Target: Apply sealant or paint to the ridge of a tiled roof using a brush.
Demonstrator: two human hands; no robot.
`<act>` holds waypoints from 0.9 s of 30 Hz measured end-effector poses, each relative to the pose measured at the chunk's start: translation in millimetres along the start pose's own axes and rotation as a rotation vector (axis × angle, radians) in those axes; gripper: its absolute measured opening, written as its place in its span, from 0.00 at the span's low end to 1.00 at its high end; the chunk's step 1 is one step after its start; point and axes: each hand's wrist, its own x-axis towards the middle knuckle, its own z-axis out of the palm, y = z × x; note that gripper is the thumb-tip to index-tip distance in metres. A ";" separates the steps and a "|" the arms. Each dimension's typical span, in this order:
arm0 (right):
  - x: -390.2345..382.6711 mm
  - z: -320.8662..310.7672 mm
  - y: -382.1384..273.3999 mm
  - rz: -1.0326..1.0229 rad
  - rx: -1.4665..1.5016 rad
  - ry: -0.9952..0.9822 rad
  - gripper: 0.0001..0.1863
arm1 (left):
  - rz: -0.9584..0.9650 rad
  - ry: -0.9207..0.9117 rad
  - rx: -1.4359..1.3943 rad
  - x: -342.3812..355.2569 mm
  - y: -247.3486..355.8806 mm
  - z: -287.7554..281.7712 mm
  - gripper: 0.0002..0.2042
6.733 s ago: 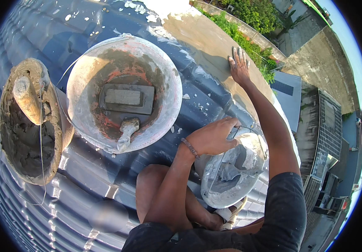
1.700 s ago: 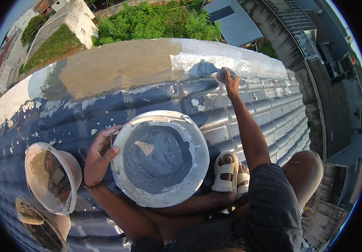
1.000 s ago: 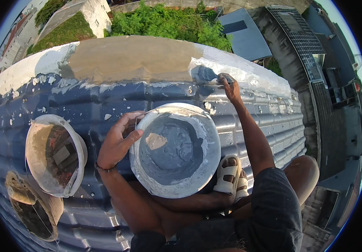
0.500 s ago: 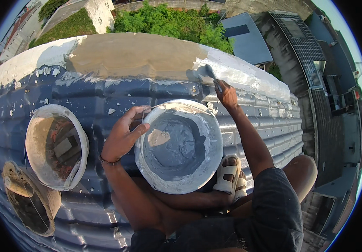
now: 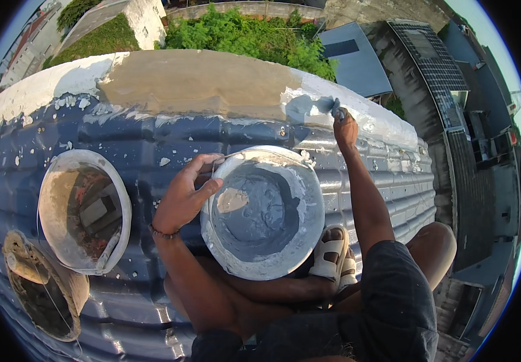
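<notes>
My left hand (image 5: 183,193) grips the left rim of a white bucket (image 5: 309,241) holding wet grey paste, steadying it on my lap. My right hand (image 5: 346,127) is stretched far forward and closed around a small brush (image 5: 335,107), whose tip touches the pale ridge cap (image 5: 200,84) where a fresh grey patch spreads. I sit on a blue corrugated metal roof (image 5: 43,181) with my sandalled foot (image 5: 332,250) tucked beside the bucket.
A second dirty white bucket (image 5: 52,211) with a block and tools inside stands at my left. A grimy pan (image 5: 19,283) lies lower left. Beyond the ridge the roof drops off to greenery (image 5: 248,36) and neighbouring rooftops (image 5: 453,78) far below.
My right hand has pushed the brush further up onto the ridge cap, widening the grey patch. My left hand stays on the paste bucket's rim. My view has drifted slightly.
</notes>
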 end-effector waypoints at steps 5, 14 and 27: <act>15.7 28.3 -76.3 -0.403 0.073 -0.180 0.15 | -0.002 -0.012 -0.014 0.8 3.4 2.4 0.23; 40.3 15.7 13.5 0.510 1.084 -0.151 0.22 | -0.030 0.011 -0.022 -1.4 6.3 3.0 0.23; 95.5 37.1 -17.4 -0.304 -0.248 -0.177 0.14 | -0.051 -0.015 -0.053 4.2 11.2 6.0 0.27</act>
